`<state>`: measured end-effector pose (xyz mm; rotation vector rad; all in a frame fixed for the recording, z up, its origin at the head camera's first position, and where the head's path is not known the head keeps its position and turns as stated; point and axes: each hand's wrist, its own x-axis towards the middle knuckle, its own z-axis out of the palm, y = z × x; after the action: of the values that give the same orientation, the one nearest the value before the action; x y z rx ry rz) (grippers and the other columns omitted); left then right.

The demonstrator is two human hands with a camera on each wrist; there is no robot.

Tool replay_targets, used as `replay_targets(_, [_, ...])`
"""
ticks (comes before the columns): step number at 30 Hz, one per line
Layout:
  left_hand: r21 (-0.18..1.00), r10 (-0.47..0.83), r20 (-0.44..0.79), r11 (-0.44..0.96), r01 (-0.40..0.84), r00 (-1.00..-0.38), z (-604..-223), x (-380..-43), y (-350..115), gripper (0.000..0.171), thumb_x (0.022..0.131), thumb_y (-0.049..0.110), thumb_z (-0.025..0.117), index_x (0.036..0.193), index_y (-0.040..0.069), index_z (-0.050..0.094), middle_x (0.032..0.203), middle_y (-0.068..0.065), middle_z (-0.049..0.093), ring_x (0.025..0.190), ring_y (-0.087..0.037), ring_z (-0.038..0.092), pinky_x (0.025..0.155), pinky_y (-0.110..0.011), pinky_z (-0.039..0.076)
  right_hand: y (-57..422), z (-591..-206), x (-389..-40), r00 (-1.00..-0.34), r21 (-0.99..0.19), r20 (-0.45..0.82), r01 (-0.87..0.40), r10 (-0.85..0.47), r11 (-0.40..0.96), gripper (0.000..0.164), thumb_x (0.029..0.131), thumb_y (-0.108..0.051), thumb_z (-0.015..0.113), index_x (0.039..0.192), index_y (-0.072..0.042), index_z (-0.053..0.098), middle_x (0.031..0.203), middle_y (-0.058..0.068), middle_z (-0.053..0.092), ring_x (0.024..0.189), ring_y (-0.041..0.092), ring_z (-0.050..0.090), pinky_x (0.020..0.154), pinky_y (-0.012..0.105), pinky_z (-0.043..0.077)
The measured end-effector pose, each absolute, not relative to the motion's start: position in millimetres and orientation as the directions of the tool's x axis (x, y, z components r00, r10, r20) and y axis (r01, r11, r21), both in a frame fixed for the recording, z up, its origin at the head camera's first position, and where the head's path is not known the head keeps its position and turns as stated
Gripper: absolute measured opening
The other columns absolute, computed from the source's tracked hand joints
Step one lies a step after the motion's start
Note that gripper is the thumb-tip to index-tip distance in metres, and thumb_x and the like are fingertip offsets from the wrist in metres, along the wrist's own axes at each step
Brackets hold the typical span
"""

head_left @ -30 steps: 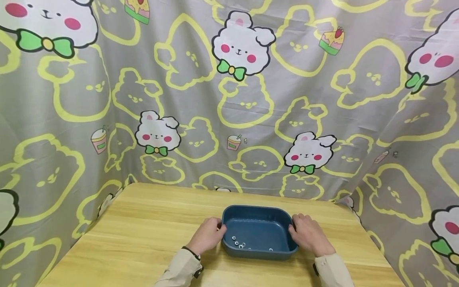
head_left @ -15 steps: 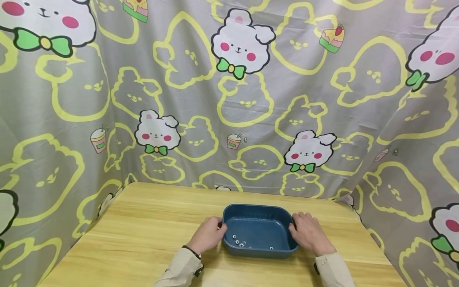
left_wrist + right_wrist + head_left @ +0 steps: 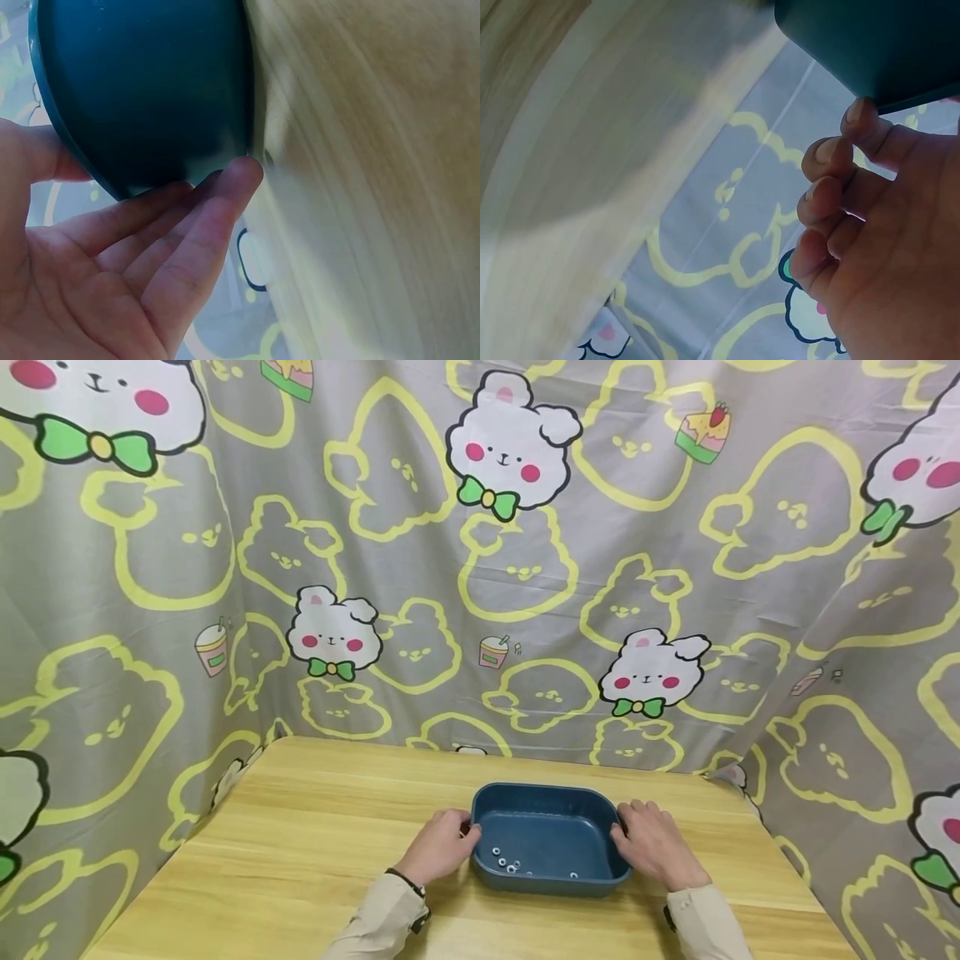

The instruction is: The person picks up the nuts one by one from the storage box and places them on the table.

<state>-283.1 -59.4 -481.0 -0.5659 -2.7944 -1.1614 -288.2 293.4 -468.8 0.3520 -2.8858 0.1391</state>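
Observation:
A dark blue rectangular plastic basin (image 3: 551, 839) with rounded corners stands on the table. Several small silvery ring-shaped pieces (image 3: 502, 862), like nuts, lie inside it, mostly toward the near left corner. My left hand (image 3: 438, 845) grips the basin's left end, thumb at the rim. In the left wrist view, that hand's fingers (image 3: 199, 259) reach along the outside of the basin wall (image 3: 150, 90). On the opposite end my right hand (image 3: 660, 843) holds the rim, thumb over the edge. The right wrist view shows its index fingertip (image 3: 860, 112) touching the basin's outside, other fingers curled below; the thumb is hidden.
The wooden tabletop (image 3: 322, 827) extends to both sides of the basin. A grey curtain (image 3: 420, 568) printed with yellow outlines and white bears hangs behind the table and along both sides.
The head view has shifted slightly. Both hands keep their hold on the basin, and the small pieces lie in the same arrangement.

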Motion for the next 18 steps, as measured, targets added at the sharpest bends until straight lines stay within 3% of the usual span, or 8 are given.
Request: replay_targets(18, [0.655,0.328,0.202,0.655,0.376,-0.923,-482.5,-282.7,-58.2,0.024,0.104,0.022,0.059,0.102,0.003,0.073,0.079,0.002,0.068,0.066,-0.005,0.056,0.059,-0.024,0.047,295.4,-468.4,-286.4,-0.951,-0.065,0.227,-0.231,-0.211,0.971,0.016,0.097,-0.023,0.061,0.095,-0.008,0.066,0.086,0.006,0.061,0.082,0.028,0.054,0.073,0.048,0.043])
